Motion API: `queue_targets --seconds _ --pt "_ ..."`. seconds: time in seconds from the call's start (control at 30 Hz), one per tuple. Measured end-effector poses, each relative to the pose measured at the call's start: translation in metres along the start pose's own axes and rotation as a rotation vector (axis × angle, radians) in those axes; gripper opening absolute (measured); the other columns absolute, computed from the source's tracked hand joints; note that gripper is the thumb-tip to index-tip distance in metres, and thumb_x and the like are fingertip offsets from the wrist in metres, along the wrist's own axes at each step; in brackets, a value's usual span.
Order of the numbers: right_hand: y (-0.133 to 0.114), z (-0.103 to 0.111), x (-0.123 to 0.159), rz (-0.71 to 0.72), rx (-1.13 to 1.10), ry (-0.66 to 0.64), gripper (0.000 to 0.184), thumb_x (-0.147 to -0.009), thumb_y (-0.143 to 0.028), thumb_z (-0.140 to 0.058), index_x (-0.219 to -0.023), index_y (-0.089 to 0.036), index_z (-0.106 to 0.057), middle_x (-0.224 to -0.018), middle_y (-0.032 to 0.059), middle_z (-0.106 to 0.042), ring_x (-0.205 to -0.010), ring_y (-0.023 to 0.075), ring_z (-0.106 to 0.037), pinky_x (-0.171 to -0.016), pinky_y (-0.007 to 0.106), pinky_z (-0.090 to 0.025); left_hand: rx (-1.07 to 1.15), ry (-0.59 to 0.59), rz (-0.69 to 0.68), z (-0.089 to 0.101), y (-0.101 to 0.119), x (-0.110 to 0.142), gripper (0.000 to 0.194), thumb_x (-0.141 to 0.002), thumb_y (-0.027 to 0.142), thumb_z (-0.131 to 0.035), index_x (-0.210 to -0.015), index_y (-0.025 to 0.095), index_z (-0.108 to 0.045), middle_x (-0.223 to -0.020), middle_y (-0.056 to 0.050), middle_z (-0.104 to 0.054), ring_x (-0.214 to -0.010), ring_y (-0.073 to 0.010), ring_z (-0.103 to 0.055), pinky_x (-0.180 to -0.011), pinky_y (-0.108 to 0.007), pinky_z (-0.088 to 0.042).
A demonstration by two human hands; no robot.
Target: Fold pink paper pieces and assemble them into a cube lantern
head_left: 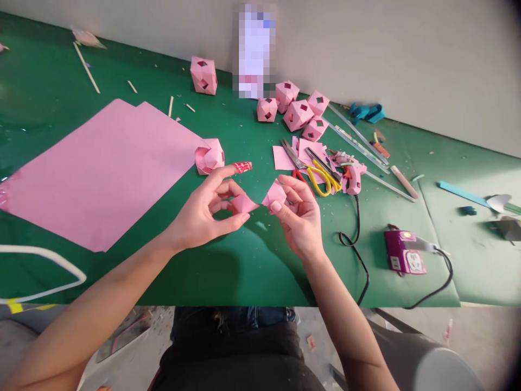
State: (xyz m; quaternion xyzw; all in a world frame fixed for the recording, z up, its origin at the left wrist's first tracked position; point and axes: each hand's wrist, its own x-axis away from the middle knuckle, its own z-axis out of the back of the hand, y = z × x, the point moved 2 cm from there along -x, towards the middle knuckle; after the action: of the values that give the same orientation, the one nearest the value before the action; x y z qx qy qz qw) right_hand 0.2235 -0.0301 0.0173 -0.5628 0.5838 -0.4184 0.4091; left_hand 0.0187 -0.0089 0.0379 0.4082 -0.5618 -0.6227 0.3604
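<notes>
Between the thumb and fingers of my left hand [207, 209] is a small folded pink paper piece [244, 203], its point turned to the right. My right hand [300, 217] pinches another folded pink paper piece [275, 194], thumb in front. The tips of the two pieces come very close; I cannot tell whether they touch. Red patterned wrap covers my left index fingertip. Just beyond that finger sits a partly open pink paper ball [210, 156], resting by the corner of large pink paper sheets [118, 174].
Finished pink paper balls [299, 115] stand along the wall. Yellow-handled scissors [319, 179], a pink glue gun [353, 176] with a cord and paper scraps lie beyond my right hand. A purple power socket [405, 252] is at right. A blurred upright screen [254, 51] leans at the back.
</notes>
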Motion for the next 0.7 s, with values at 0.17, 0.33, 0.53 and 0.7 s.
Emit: queue_targets --seconds 0.17,0.33,0.53,0.7 --pt "-0.0024 -0.0003 -0.0008 -0.036 -0.035 0.026 0.037 -0.072 -0.041 -0.099 -0.105 -0.032 -0.082 -0.103 -0.0011 -0.08 -0.086 0.0142 -0.073 -0.082 0.029 -0.065 0.073 -0.111 0.055 0.001 0.0015 0.0031 0.078 -0.086 0.024 -0.086 -0.156 0.026 -0.051 -0.1 -0.003 -0.078 -0.088 -0.0175 -0.079 -0.074 -0.023 -0.063" --pt "-0.0055 -0.0041 0.0006 -0.116 -0.123 -0.054 0.025 -0.083 -0.045 -0.091 -0.106 -0.034 -0.086 -0.103 -0.0017 -0.081 -0.075 0.0095 -0.069 -0.074 0.023 -0.064 0.075 -0.177 0.064 0.0012 0.0017 0.0057 0.089 -0.082 0.027 -0.092 -0.16 0.027 -0.05 -0.093 -0.002 -0.081 -0.086 -0.0179 -0.08 -0.081 -0.026 -0.065" --pt "-0.0067 -0.0063 0.0015 -0.192 -0.163 -0.126 0.026 -0.081 -0.045 -0.092 -0.104 -0.033 -0.088 -0.093 -0.0011 -0.081 -0.069 0.01 -0.066 -0.065 0.022 -0.061 0.001 -0.239 0.102 0.0004 0.0032 0.0066 0.097 -0.079 0.034 -0.096 -0.162 0.026 -0.047 -0.085 0.001 -0.08 -0.086 -0.0198 -0.079 -0.087 -0.032 -0.064" --pt "-0.0098 -0.0078 0.0035 -0.185 -0.185 -0.176 0.021 -0.083 -0.042 -0.092 -0.102 -0.035 -0.088 -0.096 -0.0015 -0.082 -0.066 0.0081 -0.063 -0.064 0.021 -0.06 -0.001 -0.235 0.097 0.0012 0.0009 0.008 0.099 -0.079 0.037 -0.095 -0.164 0.028 -0.044 -0.086 0.0 -0.081 -0.084 -0.021 -0.077 -0.084 -0.034 -0.063"
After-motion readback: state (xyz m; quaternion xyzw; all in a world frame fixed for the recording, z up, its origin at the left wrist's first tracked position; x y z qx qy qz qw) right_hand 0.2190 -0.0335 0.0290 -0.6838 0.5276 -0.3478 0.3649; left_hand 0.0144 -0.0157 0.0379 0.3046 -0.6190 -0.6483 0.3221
